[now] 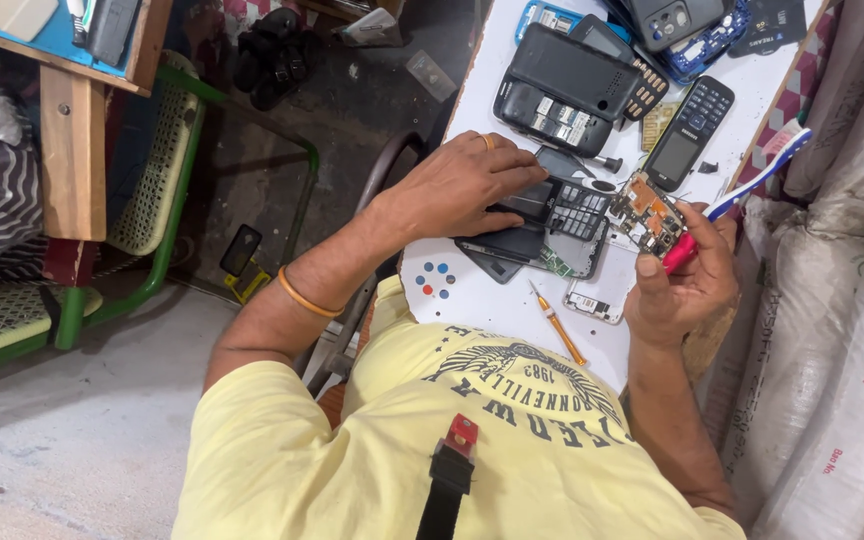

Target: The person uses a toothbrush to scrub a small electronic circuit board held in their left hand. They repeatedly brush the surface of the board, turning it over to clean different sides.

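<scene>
yellow printed t-shirt, orange bangle, finger ring
</scene>
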